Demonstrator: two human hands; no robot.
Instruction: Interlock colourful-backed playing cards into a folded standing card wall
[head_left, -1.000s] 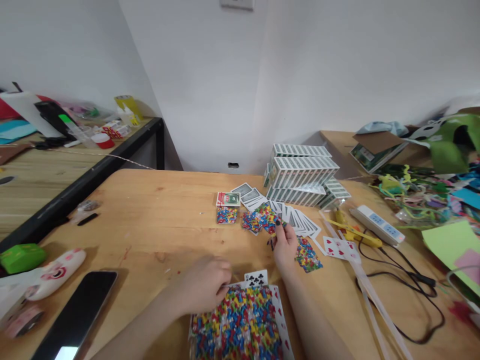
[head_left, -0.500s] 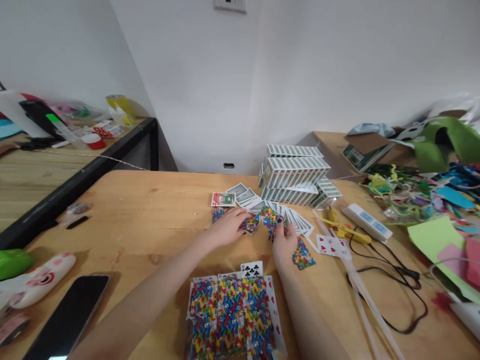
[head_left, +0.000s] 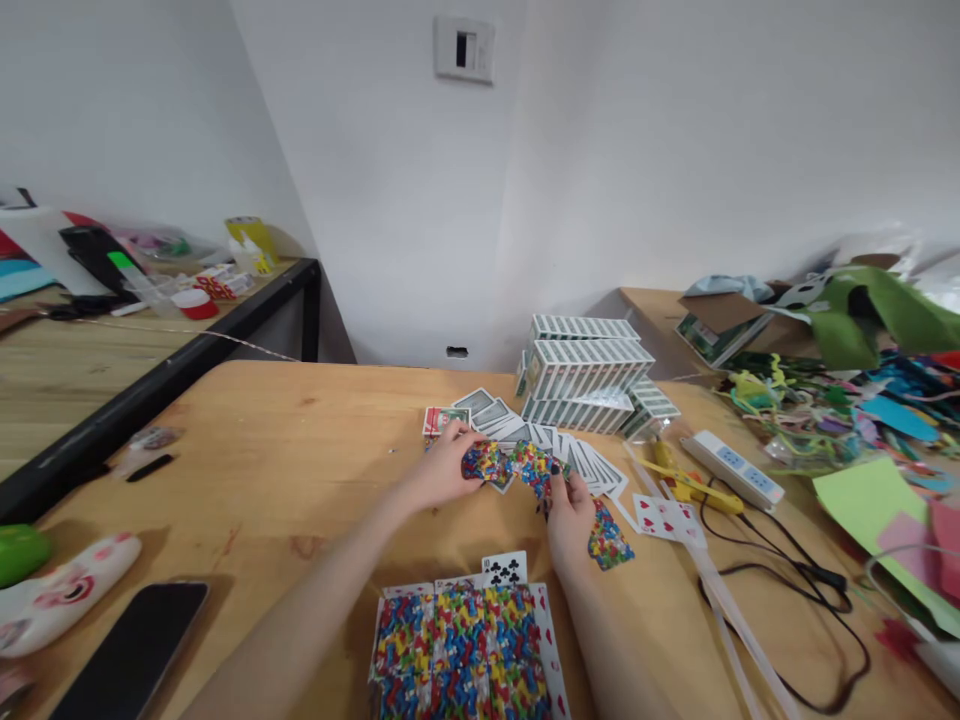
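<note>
Colourful-backed cards [head_left: 527, 461], in the head view, lie at three o'clock from the left hand [head_left: 448, 464] and ten from the right hand [head_left: 568, 508], touching both, neither nearer; their row runs roughly nine-to-three. Left fingers, barely parted, grip one end; the right's pinch the other.

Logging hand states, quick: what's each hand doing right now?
Left hand: closed, holding a multicoloured card by its edge.
Right hand: closed, pinching a second multicoloured card; whether more lie beneath cannot be told.
</note>
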